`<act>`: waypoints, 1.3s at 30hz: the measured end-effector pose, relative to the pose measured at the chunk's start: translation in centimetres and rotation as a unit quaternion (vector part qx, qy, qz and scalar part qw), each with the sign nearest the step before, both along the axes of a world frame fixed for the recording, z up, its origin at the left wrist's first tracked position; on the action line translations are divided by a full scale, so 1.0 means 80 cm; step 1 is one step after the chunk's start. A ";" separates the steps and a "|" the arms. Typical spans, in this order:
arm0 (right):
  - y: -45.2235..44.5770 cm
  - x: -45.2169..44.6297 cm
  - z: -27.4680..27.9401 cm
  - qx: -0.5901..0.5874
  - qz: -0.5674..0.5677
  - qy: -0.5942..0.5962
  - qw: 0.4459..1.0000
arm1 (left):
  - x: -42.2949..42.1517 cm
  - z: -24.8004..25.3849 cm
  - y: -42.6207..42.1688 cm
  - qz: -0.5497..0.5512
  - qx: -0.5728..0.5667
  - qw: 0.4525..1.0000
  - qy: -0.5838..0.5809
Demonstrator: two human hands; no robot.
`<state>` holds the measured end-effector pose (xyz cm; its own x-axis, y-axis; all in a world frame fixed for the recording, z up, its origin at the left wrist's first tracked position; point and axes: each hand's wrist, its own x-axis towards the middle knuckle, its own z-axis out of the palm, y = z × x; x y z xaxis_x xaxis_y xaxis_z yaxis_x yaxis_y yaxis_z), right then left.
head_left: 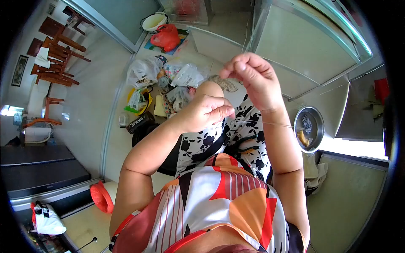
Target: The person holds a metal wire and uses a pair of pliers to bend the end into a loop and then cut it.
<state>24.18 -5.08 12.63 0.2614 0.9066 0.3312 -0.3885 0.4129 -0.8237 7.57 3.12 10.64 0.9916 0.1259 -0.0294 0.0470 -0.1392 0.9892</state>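
Note:
My left hand (206,111) is closed in a pinch above my lap, thumb against forefinger. A thin clear thread (270,123) runs from near its fingertips, past my right forearm, towards the metal bowl (321,134). Higher and further right, my right hand (255,80) is raised with its fingers curled and thumb pressed in; what lies between them is too small to make out. Inside the bowl are a heap of small grey pieces (306,123) and a yellow-brown piece (302,138). A slim tool with dark and orange parts (249,147) rests on my patterned trousers (198,147).
Plastic bags (141,71), a can (163,81) and a dark bottle (140,122) crowd the floor ahead, left of centre. Behind them are a red bag (166,37) and a white bucket (154,22). A glass-fronted cabinet (308,38) stands at right. Wooden chairs (59,59) are far left.

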 end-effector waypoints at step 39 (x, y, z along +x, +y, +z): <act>0.048 -0.122 -0.001 -0.059 0.008 -0.128 0.990 | -0.056 0.068 0.067 0.411 0.088 0.881 -0.217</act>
